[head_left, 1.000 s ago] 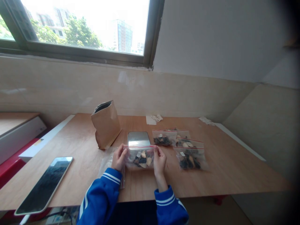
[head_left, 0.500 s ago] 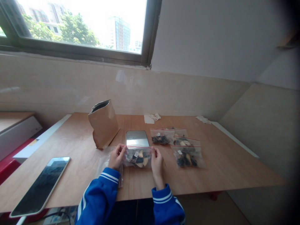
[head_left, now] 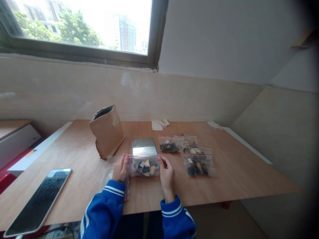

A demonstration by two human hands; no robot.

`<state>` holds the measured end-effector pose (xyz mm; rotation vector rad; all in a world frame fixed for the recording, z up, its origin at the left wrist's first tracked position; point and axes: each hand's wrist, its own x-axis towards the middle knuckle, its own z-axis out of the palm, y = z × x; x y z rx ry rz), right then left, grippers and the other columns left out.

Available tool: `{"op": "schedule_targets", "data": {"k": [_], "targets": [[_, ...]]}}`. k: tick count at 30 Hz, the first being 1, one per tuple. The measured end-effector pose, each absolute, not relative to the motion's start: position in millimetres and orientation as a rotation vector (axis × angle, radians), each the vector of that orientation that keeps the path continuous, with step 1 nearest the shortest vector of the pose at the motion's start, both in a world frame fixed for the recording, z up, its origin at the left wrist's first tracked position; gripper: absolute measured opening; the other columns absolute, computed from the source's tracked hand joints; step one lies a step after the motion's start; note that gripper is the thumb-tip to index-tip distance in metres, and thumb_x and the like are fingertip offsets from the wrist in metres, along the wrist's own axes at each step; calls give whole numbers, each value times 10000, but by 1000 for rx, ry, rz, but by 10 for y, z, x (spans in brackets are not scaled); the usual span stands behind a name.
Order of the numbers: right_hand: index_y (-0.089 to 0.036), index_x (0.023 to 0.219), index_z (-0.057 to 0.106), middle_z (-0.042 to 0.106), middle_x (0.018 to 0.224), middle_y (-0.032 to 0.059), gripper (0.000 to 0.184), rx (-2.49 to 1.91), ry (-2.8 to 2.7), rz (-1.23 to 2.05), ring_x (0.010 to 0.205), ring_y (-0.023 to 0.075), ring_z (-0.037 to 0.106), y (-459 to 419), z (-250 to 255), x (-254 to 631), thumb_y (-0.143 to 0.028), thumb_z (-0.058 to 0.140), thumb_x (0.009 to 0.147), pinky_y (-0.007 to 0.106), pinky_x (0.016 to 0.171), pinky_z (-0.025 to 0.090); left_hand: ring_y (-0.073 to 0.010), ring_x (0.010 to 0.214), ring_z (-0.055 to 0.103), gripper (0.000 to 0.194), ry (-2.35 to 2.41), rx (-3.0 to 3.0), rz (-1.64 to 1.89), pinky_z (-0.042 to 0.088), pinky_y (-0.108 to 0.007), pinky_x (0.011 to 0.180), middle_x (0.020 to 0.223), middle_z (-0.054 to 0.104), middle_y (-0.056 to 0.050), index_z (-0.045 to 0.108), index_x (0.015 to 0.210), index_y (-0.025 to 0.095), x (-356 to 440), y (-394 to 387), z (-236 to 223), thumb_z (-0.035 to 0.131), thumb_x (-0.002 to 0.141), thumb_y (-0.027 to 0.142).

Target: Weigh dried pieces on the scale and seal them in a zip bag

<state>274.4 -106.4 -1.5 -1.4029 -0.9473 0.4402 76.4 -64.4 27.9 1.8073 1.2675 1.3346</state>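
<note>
Fingers (head_left: 124, 159) of the left hand (head_left: 120, 168) and of the right hand (head_left: 166, 172) pinch the upper corners of the held bag (head_left: 149, 171), a clear bag with a red top strip and dark and pale pieces inside, at lower centre of the frame. Its white label (head_left: 142, 164) is too small to read, as is the white tag (head_left: 190, 160) on the nearest of the filled bags (head_left: 199, 167), grouped right of centre. The held bag's top overlaps the near edge of a silver-topped device (head_left: 144, 146); contact cannot be confirmed. Desk (head_left: 147, 196) surface shows between held bag and front edge, and from the filled bags to the right edge. Both wrists rise from the bottom of the frame, blue sleeves angled inward, thumbs uppermost. Clear plastic bags (head_left: 107, 175) lie beside the left hand; a brown paper bag (head_left: 109, 134) stands beyond; a phone (head_left: 37, 204) lies lower left.
</note>
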Motion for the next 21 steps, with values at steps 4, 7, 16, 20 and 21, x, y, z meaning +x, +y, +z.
{"op": "schedule_targets", "data": {"k": [4,7,16,20,21], "targets": [[-147,980,681,701,991,134,412,-1390,-1016,412,911,231,647,-1075,-12,2732,-491,475,886,342,827,489,-181,649,594,273,1222,1904,1298,444,-282,623,689,618,-14,551,815,206,753,-657,277,375,902,395],[-144,981,667,698,970,134,409,-1391,-1050,364,905,227,647,-1083,2,2720,-472,433,911,334,817,489,-170,611,587,269,1287,1900,1304,441,-267,576,686,630,-16,561,822,199,764,-644,260,398,891,402],[-148,948,645,683,917,121,383,-1462,-1045,245,852,223,618,-1063,-62,2751,-455,417,929,332,767,466,-144,579,586,332,1405,1754,1354,416,-217,465,738,669,-32,653,845,167,718,-644,216,518,835,471],[-152,921,648,676,883,111,357,-1442,-1082,190,840,216,603,-1060,-51,2748,-426,421,938,331,765,454,-151,593,608,329,1425,1714,1410,463,-232,527,736,687,-36,676,817,162,686,-658,196,560,814,470],[-154,917,649,675,882,109,350,-1439,-1089,179,838,214,601,-1061,-45,2746,-419,422,939,331,768,451,-155,603,615,323,1428,1718,1424,474,-237,548,736,691,-36,680,804,162,684,-659,194,568,810,466]]}}
